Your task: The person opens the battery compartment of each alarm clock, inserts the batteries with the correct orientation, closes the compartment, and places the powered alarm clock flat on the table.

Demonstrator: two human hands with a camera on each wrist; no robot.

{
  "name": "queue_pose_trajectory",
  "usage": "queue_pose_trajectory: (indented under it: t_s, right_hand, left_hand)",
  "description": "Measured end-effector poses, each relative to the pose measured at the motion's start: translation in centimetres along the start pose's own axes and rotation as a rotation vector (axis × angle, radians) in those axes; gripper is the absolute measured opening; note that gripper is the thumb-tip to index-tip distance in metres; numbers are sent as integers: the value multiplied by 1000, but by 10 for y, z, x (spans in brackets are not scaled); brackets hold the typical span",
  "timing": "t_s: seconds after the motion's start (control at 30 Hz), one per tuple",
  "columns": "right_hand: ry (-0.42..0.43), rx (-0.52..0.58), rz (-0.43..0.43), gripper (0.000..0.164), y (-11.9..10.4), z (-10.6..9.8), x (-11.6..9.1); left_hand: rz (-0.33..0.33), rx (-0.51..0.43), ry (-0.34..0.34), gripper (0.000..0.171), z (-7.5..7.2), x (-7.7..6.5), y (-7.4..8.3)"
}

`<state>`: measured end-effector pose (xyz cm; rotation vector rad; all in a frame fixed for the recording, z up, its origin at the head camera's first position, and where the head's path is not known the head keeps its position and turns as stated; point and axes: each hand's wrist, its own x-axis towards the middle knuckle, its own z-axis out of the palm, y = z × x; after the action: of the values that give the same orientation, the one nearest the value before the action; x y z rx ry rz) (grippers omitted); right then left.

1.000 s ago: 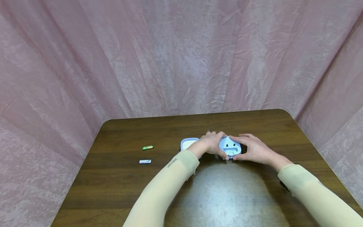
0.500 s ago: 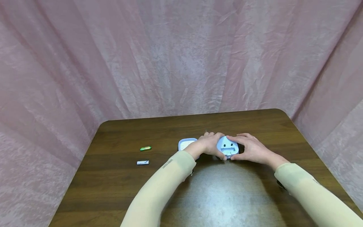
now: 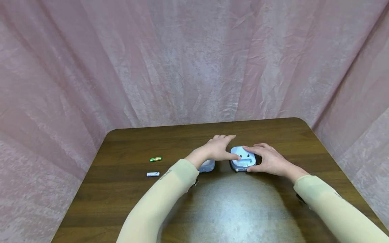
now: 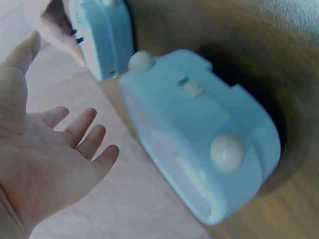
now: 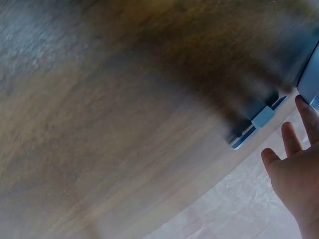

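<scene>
A small light-blue alarm clock [image 3: 242,164] lies with its back up on the wooden table, its battery compartment uncovered. My right hand [image 3: 271,161] holds it from the right between thumb and fingers. Spread wide, my left hand [image 3: 216,149] hovers between that clock and a second one, the thumb overlapping the first clock's left part in the head view. The second light-blue clock [image 4: 199,114], with white ball feet and a small switch underneath, stands beneath the left hand, partly covered by it in the head view. A loose battery cover [image 5: 262,117] lies beyond my right fingers.
Toward the left of the table lie a green battery [image 3: 156,159] and a white battery [image 3: 153,174]. Pink curtains [image 3: 194,60] hang behind the table's far edge and along both sides.
My left hand has come off the first clock and moved left, its fingers spreading. The right hand keeps its hold. More of the second clock's near side shows.
</scene>
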<state>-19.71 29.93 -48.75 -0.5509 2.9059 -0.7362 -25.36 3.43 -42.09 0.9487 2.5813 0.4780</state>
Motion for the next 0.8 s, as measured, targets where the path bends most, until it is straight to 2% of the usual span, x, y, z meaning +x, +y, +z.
queue_pose_trajectory:
  t_s: [0.23, 0.47, 0.8]
  right_hand:
    - [6, 4, 2, 91, 1, 1, 0]
    - [6, 11, 11, 91, 0, 1, 1]
    - [5, 5, 14, 90, 0, -1, 1]
  left_hand:
    - [57, 34, 114, 80, -18, -16, -9]
    - [93, 50, 216, 71, -30, -38, -30]
    - [66, 66, 314, 60, -51, -74, -57]
